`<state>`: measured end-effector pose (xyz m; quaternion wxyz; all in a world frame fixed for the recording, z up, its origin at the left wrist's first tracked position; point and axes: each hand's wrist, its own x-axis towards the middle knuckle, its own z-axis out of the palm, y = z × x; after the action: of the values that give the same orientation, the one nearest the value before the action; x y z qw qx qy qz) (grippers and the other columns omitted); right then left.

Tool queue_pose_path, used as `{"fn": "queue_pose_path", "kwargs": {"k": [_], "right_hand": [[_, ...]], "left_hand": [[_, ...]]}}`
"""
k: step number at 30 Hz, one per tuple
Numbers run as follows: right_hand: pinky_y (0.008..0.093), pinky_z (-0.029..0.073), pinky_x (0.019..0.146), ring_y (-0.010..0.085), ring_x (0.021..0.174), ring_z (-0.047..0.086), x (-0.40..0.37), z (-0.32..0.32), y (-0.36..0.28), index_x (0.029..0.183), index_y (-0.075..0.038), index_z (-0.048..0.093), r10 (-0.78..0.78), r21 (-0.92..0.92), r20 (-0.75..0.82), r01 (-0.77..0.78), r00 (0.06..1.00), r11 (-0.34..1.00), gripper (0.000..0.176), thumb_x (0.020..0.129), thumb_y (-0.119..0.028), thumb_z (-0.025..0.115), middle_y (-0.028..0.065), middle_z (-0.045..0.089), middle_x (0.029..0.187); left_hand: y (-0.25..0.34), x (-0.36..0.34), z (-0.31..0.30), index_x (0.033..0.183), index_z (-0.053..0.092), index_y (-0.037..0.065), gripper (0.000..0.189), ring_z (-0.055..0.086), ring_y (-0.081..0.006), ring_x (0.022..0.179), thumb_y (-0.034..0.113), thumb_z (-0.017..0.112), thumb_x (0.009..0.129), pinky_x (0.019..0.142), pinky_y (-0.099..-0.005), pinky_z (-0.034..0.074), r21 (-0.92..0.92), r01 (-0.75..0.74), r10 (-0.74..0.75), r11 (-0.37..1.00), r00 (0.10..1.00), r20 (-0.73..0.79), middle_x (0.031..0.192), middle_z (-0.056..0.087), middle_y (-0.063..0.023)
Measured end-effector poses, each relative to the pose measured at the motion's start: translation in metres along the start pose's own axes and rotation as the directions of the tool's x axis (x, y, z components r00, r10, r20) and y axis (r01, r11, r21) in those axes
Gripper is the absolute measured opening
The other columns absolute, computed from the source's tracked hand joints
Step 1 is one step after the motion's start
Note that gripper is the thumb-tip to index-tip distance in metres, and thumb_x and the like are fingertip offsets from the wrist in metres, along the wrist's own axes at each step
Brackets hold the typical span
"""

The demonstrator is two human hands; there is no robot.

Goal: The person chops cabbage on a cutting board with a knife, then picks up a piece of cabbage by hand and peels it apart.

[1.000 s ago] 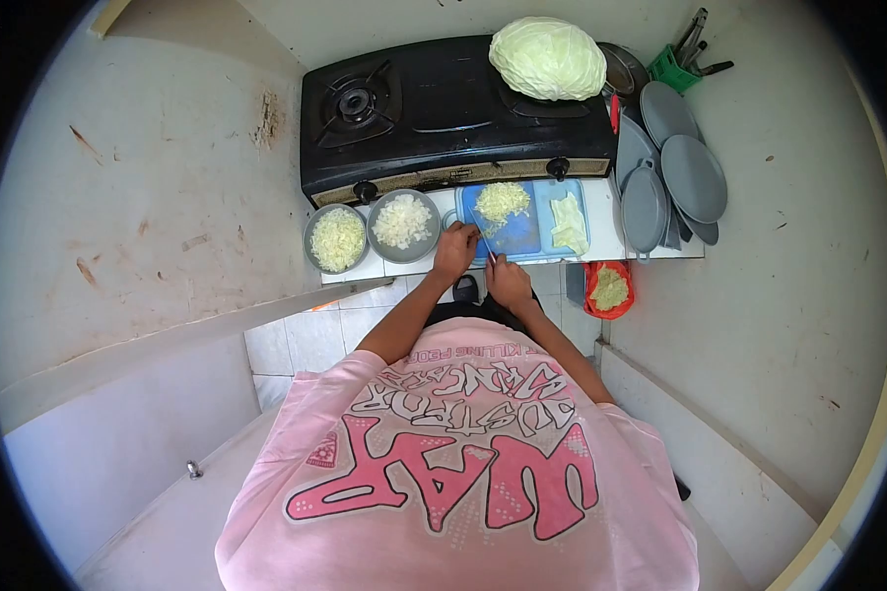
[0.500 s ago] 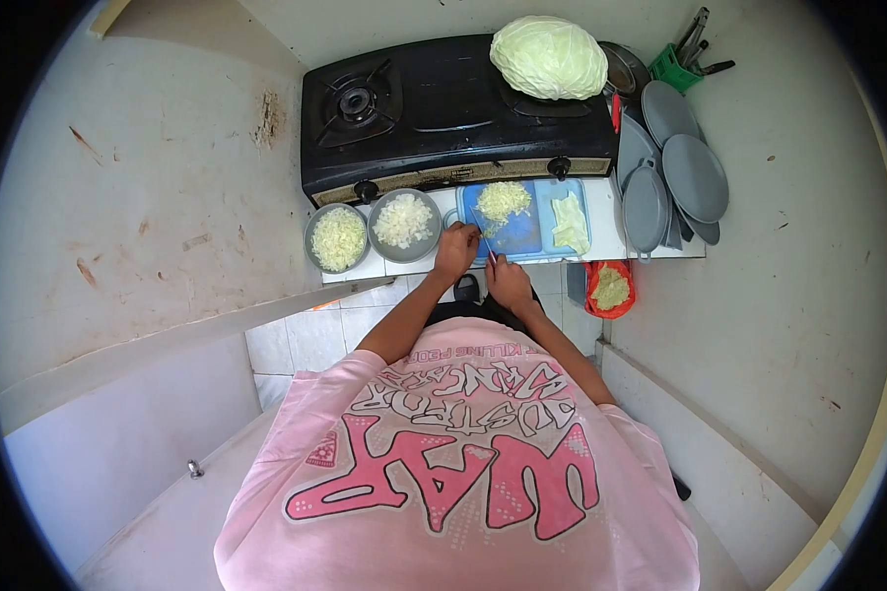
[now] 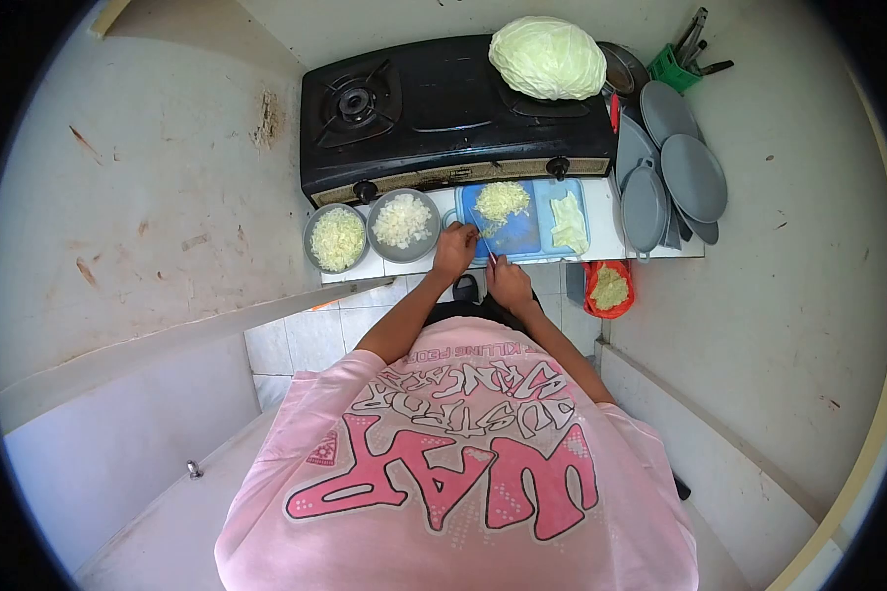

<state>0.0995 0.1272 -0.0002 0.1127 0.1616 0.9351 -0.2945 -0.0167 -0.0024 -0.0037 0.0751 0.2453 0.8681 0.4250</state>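
My right hand (image 3: 509,283) is closed round the handle of a knife (image 3: 488,248), at the near edge of a blue cutting board (image 3: 517,239). The blade points up and left across the board. Beside the blade, my left hand (image 3: 456,248) has its fingers curled together at the board's left part; what is under them is hidden. A heap of finely chopped cabbage (image 3: 504,201) lies just beyond the hands. A pale cabbage leaf (image 3: 569,225) rests in the board's right section.
Left of the board stand a bowl of chopped white pieces (image 3: 403,221) and a bowl of chopped cabbage (image 3: 337,239). A whole cabbage (image 3: 548,59) sits on the black gas stove (image 3: 453,123). Grey plates (image 3: 695,177) lean at right, above a red bag (image 3: 609,290) of scraps.
Both hands and the knife stay in almost the same place, with only a tiny shift at the blade. The view has moved very slightly.
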Motion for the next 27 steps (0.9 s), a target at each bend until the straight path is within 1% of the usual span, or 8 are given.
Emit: {"fn": "queue_pose_path", "kwargs": {"k": [2, 5, 8, 11, 14, 17, 20, 27], "right_hand": [[0.0556, 0.058, 0.074, 0.0463, 0.078, 0.071, 0.008, 0.003, -0.003, 0.102, 0.003, 0.06, 0.002, -0.023, 0.002, -0.002, 1.0, 1.0, 0.037, 0.1, -0.033, 0.054, 0.0291, 0.07, 0.081], [0.0589, 0.056, 0.074, 0.0499, 0.077, 0.069, 0.008, 0.001, -0.003, 0.101, 0.004, 0.059, 0.003, 0.008, 0.006, -0.003, 1.0, 1.0, 0.04, 0.102, -0.036, 0.051, 0.0314, 0.068, 0.079], [0.0598, 0.055, 0.076, 0.0503, 0.079, 0.069, -0.001, -0.006, -0.003, 0.103, 0.003, 0.059, 0.04, 0.035, 0.033, -0.041, 0.999, 0.999, 0.041, 0.102, -0.037, 0.049, 0.0321, 0.068, 0.081], [0.0605, 0.054, 0.077, 0.0506, 0.08, 0.069, -0.003, -0.002, -0.001, 0.104, 0.002, 0.059, 0.077, 0.051, 0.033, -0.078, 0.997, 0.996, 0.042, 0.103, -0.038, 0.048, 0.0326, 0.068, 0.082], [0.0587, 0.056, 0.076, 0.0485, 0.081, 0.07, -0.003, -0.002, -0.004, 0.104, 0.002, 0.06, 0.065, 0.039, 0.037, -0.067, 0.997, 0.997, 0.04, 0.103, -0.036, 0.05, 0.0307, 0.07, 0.084], [0.0584, 0.056, 0.077, 0.0488, 0.08, 0.07, -0.004, -0.003, -0.003, 0.104, 0.002, 0.059, 0.032, 0.044, 0.037, -0.033, 0.999, 0.998, 0.04, 0.102, -0.037, 0.05, 0.0308, 0.069, 0.083], [0.0595, 0.055, 0.073, 0.051, 0.076, 0.068, -0.006, 0.003, -0.001, 0.102, 0.003, 0.059, 0.003, 0.058, -0.023, -0.002, 1.0, 0.998, 0.041, 0.102, -0.037, 0.05, 0.0325, 0.068, 0.08], [0.0598, 0.055, 0.074, 0.0501, 0.077, 0.069, 0.006, 0.007, -0.004, 0.102, 0.003, 0.059, 0.031, 0.075, 0.0, -0.031, 1.0, 0.997, 0.04, 0.102, -0.036, 0.05, 0.0323, 0.068, 0.08]], "left_hand": [[-0.004, 0.0, 0.002, 0.093, 0.072, 0.001, 0.011, 0.069, -0.0345, 0.077, 0.0, 0.069, 0.082, 0.071, -0.0426, 0.056, 0.014, -0.022, 0.022, 1.0, 1.0, -0.006, 0.085, 0.068, -0.0198], [0.0, -0.001, -0.002, 0.094, 0.072, 0.0, 0.011, 0.069, -0.0366, 0.079, 0.0, 0.068, 0.083, 0.072, -0.0441, 0.056, 0.024, -0.051, 0.051, 0.998, 0.999, -0.003, 0.085, 0.067, -0.0204], [0.004, -0.002, -0.004, 0.091, 0.071, -0.001, 0.011, 0.065, -0.0403, 0.078, -0.004, 0.064, 0.083, 0.072, -0.0481, 0.054, -0.02, -0.129, 0.128, 0.991, 0.991, -0.044, 0.083, 0.064, -0.0225], [0.004, -0.002, -0.006, 0.092, 0.071, -0.001, 0.012, 0.065, -0.0405, 0.08, -0.004, 0.063, 0.084, 0.075, -0.0478, 0.054, -0.004, -0.135, 0.135, 0.991, 0.991, -0.019, 0.087, 0.064, -0.023], [0.006, -0.001, -0.008, 0.093, 0.071, -0.001, 0.012, 0.065, -0.0408, 0.081, -0.004, 0.063, 0.084, 0.075, -0.0474, 0.054, 0.007, -0.138, 0.138, 0.99, 0.99, -0.005, 0.088, 0.064, -0.023], [0.005, -0.001, -0.007, 0.093, 0.07, -0.001, 0.011, 0.065, -0.0409, 0.081, -0.004, 0.063, 0.084, 0.075, -0.0477, 0.054, -0.014, -0.123, 0.123, 0.992, 0.992, -0.008, 0.088, 0.064, -0.0229], [0.006, 0.0, -0.008, 0.092, 0.07, -0.001, 0.011, 0.065, -0.0412, 0.081, -0.004, 0.063, 0.084, 0.075, -0.0483, 0.054, 0.007, -0.11, 0.11, 0.994, 0.994, 0.012, 0.087, 0.064, -0.0231], [0.004, 0.0, -0.007, 0.092, 0.07, -0.001, 0.01, 0.065, -0.0419, 0.08, -0.003, 0.064, 0.084, 0.073, -0.0488, 0.054, -0.029, -0.119, 0.119, 0.992, 0.993, -0.008, 0.085, 0.064, -0.0226]]}}
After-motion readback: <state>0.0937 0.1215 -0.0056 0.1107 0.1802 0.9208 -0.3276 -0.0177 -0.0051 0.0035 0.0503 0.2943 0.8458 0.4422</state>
